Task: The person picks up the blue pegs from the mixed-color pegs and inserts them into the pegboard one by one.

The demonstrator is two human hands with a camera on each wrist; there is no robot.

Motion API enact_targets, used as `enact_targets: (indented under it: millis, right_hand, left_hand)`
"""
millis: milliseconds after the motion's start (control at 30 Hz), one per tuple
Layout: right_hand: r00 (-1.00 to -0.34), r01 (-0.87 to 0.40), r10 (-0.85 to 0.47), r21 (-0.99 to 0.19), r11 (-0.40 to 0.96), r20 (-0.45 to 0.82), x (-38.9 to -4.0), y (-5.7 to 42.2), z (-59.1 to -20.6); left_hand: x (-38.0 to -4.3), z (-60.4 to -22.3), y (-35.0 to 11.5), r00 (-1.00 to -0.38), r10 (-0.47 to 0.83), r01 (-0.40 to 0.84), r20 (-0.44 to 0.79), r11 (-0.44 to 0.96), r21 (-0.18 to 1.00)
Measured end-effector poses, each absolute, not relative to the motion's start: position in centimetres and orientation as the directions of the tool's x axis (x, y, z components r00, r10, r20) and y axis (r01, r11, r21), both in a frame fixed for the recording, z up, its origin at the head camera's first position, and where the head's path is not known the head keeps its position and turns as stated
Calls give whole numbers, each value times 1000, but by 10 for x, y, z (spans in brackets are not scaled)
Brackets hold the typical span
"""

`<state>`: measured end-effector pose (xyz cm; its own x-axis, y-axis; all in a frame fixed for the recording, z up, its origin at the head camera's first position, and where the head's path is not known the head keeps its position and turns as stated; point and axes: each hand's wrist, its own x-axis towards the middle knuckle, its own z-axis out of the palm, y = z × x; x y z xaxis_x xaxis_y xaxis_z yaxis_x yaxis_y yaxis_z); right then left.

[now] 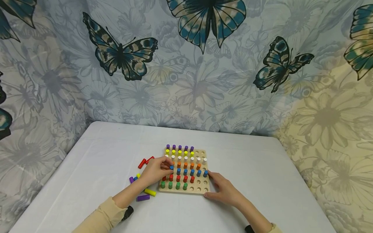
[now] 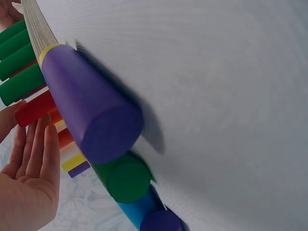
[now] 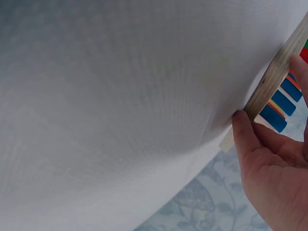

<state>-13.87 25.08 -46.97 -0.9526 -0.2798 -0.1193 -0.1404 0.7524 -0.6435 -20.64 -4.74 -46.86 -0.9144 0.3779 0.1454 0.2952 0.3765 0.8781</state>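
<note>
A wooden pegboard (image 1: 183, 191) carries rows of coloured pegs. With thumb and fingertips my left hand (image 1: 156, 169) pinches a blue peg (image 1: 171, 167) at the left end of the blue row. It stands a little higher than its neighbours. In the left wrist view that hand (image 2: 31, 168) reaches behind a red peg (image 2: 36, 108), and the blue peg is hidden. My right hand (image 1: 222, 190) rests against the board's right edge, thumb near the front corner. The right wrist view shows fingertips of this hand (image 3: 274, 168) touching the wooden edge (image 3: 269, 82).
Loose pegs lie left of the board: red ones (image 1: 142, 163), a yellow one (image 1: 150, 192), a purple one (image 1: 143, 197) and others partly behind the left arm. A white-covered table (image 1: 247, 155) spreads around them, with a butterfly-patterned cloth (image 1: 204, 81) behind.
</note>
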Motion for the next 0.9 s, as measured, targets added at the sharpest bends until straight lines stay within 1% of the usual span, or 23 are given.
enact_targets:
  millis: [900]
  right_hand:
    - [-953,-138,-278,-641,755,-121,-136,249,-467]
  left_hand:
    - [-206,-472,-49,-890,434,330,137,406,852]
